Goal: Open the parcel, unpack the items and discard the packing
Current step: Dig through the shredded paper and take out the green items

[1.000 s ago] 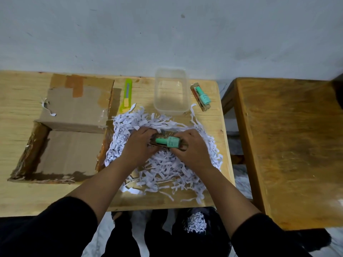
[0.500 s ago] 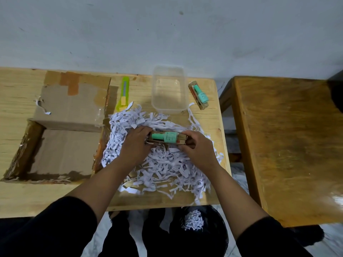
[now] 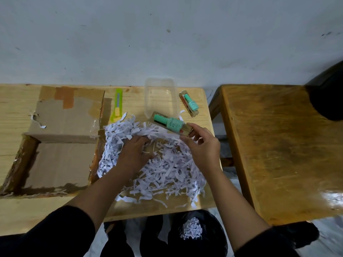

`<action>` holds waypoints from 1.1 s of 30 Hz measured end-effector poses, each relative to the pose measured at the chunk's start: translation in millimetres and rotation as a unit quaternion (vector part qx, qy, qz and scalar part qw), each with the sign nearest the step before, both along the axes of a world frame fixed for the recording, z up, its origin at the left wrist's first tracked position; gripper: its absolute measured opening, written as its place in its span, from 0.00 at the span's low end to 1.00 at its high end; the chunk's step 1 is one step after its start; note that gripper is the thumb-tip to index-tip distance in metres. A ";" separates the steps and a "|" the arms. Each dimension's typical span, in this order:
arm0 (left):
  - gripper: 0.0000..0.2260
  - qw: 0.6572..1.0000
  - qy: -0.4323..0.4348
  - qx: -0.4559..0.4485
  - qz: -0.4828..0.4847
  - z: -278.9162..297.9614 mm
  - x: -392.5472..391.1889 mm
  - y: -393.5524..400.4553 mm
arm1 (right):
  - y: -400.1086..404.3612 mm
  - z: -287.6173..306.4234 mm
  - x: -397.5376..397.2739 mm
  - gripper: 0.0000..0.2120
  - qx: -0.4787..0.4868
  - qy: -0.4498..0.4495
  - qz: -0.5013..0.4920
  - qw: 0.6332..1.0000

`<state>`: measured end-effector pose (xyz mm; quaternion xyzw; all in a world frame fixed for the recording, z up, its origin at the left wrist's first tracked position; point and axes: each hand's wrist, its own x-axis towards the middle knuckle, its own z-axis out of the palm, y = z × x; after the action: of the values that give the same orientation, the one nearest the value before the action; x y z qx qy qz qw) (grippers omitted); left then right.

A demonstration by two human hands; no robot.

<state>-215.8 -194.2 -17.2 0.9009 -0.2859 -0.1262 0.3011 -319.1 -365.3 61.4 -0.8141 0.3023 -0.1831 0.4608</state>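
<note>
My right hand [image 3: 202, 147] pinches one end of a small gold box with a mint-green bottle [image 3: 170, 125], lifted above the heap of white shredded paper [image 3: 167, 169] and close to the clear plastic container [image 3: 160, 95]. My left hand [image 3: 134, 153] rests in the shreds, fingers curled among the strips. The opened cardboard parcel [image 3: 55, 145] lies flattened at the left. A second boxed mint-green bottle [image 3: 189, 103] lies right of the container.
A yellow-green utility knife [image 3: 117, 105] lies between the parcel flap and the container. A black bin [image 3: 196, 234] holding shreds stands on the floor below the table's front edge. A darker wooden table [image 3: 278, 145] stands to the right.
My left hand let go of the boxed bottle and dropped into the shreds. My right hand carried the box up and away toward the clear container.
</note>
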 end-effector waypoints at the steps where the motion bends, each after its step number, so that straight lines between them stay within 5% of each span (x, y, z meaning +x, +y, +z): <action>1: 0.24 1.000 -0.003 0.001 -0.010 -0.9 -1.2 0.2 | 1.7 -0.4 -0.2 0.18 0.014 -0.001 -0.017 1.000; 13: 0.20 0.997 -0.032 -0.003 -0.065 -7.9 -10.9 1.9 | -9.0 -19.6 10.5 0.21 0.198 -0.059 -0.236 0.950; 25: 0.20 0.998 -0.032 0.027 -0.053 -12.5 -11.3 2.4 | -74.0 -58.7 55.1 0.19 0.174 -0.029 -0.319 0.931; 33: 0.19 0.997 -0.035 0.042 -0.057 -13.9 -11.7 2.3 | -92.4 -84.9 68.1 0.18 0.128 0.045 -0.262 0.956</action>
<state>-227.5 -191.9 -31.2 0.8990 -0.3416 -0.1231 0.2449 -251.0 -457.7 -23.4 -0.6482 0.5462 -0.2200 0.4828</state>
